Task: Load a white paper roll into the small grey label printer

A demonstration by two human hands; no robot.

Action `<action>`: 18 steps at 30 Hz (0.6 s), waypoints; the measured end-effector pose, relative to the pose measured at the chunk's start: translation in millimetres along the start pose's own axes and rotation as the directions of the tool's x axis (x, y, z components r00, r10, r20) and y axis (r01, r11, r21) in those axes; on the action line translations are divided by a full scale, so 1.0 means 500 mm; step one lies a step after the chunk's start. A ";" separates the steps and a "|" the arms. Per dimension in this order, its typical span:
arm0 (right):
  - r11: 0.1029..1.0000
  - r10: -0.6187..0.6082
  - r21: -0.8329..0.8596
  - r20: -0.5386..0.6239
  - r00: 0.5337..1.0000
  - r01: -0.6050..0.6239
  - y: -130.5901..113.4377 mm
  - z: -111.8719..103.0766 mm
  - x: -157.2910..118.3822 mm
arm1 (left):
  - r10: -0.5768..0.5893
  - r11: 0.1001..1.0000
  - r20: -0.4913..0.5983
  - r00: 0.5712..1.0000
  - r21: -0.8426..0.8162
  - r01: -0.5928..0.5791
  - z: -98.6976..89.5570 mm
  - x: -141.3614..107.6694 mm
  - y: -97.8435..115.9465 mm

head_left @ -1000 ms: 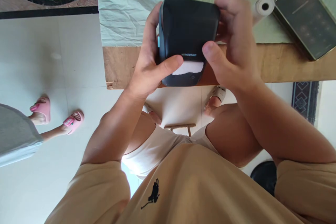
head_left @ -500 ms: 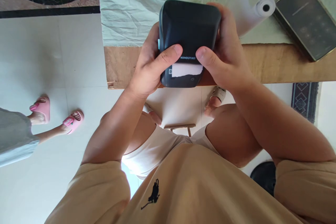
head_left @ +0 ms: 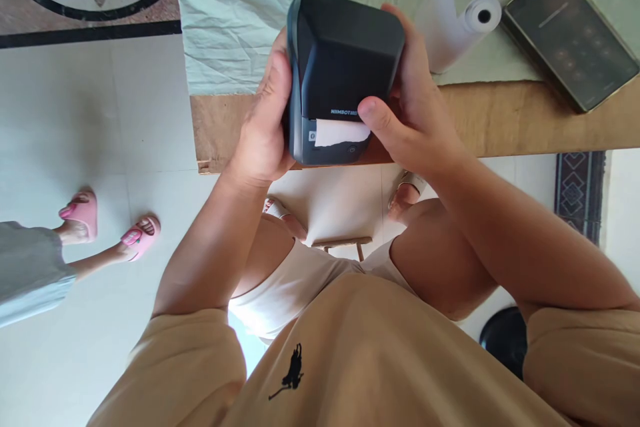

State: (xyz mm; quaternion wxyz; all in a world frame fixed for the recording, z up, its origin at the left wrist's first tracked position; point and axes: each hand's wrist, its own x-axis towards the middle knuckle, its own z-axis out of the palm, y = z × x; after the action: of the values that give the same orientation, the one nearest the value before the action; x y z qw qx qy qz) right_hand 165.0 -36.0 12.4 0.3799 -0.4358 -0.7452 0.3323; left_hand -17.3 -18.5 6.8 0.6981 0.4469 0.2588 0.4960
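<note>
Between my two hands is a dark label printer (head_left: 347, 60) marked NIIMBOT, held up over the table's near edge. A torn white paper strip (head_left: 340, 132) sticks out of its front slot. My left hand (head_left: 267, 113) grips the printer's left side, thumb along the side edge, the other fingers hidden behind it. My right hand (head_left: 415, 107) clasps the right side, its thumb tip by the lettering and its fingers mostly hidden. Right of the printer, a white paper roll (head_left: 450, 37) with a loose curled end lies on the pale green cloth (head_left: 235, 20).
A dark phone-like device (head_left: 573, 37) rests at the table's right. The wooden table edge (head_left: 510, 117) runs across in front of my knees. At the left stands a person in pink slippers (head_left: 143, 237). A wooden stool rail (head_left: 343, 241) shows between my legs, a black round object (head_left: 505, 340) lower right.
The printer has turned slightly and moved left, showing more of its left side. My left thumb has shifted from its top face to the side edge.
</note>
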 end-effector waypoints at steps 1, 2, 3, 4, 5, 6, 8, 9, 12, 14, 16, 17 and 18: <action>1.000 -0.001 0.020 -0.005 1.000 0.001 -0.002 -0.002 0.000 | -0.033 0.999 -0.026 0.999 -0.018 0.033 0.001 0.000 0.000; 1.000 -0.007 0.012 -0.019 1.000 0.008 -0.003 -0.004 0.000 | -0.061 0.998 -0.048 0.997 -0.025 0.060 0.002 -0.001 0.000; 1.000 -0.022 -0.006 -0.033 0.999 0.022 -0.003 -0.005 0.000 | -0.075 0.997 -0.072 0.995 -0.018 0.073 0.001 -0.001 0.000; 0.999 -0.044 -0.024 -0.040 0.998 0.043 -0.002 -0.006 0.000 | -0.071 0.997 -0.094 0.993 -0.003 0.071 0.000 0.000 -0.002; 0.997 -0.065 -0.038 -0.037 0.997 0.063 -0.001 -0.006 0.000 | -0.057 0.998 -0.114 0.992 0.014 0.059 -0.002 0.000 -0.003; 0.996 -0.084 -0.045 -0.030 0.996 0.083 0.001 -0.005 0.000 | -0.030 0.999 -0.138 0.990 0.029 0.034 -0.005 0.001 -0.004; 0.993 -0.106 -0.055 -0.007 0.994 0.106 0.006 -0.004 0.001 | 0.027 0.999 -0.179 0.984 0.046 -0.019 -0.008 0.002 -0.006; 0.992 -0.115 -0.060 0.000 0.993 0.115 0.008 -0.005 0.002 | 0.036 0.999 -0.196 0.980 0.044 -0.028 -0.009 0.002 -0.006; 0.981 -0.137 -0.145 -0.017 0.990 0.133 0.002 -0.011 0.005 | -0.015 1.000 -0.210 0.978 0.013 0.018 -0.001 0.002 0.001; 0.958 -0.151 -0.256 -0.054 0.987 0.132 -0.011 -0.018 0.005 | -0.097 0.995 -0.183 0.978 -0.052 0.089 0.011 0.002 0.008; 0.934 -0.182 -0.330 -0.097 0.979 0.141 -0.029 -0.026 0.002 | -0.138 0.986 -0.136 0.981 -0.112 0.123 0.023 0.001 0.013; 0.932 -0.189 -0.336 -0.123 0.974 0.138 -0.039 -0.029 0.000 | -0.129 0.987 -0.121 0.984 -0.115 0.116 0.027 0.000 0.013; 0.936 -0.191 -0.327 -0.156 0.969 0.131 -0.049 -0.030 -0.003 | -0.099 0.991 -0.112 0.989 -0.099 0.088 0.029 0.000 0.012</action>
State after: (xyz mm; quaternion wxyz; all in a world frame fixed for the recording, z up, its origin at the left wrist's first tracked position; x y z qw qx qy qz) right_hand 168.5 -44.6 39.9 0.3994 -0.4569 -0.7832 0.1353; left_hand -8.4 -23.3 18.8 0.7243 0.3714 0.2963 0.4997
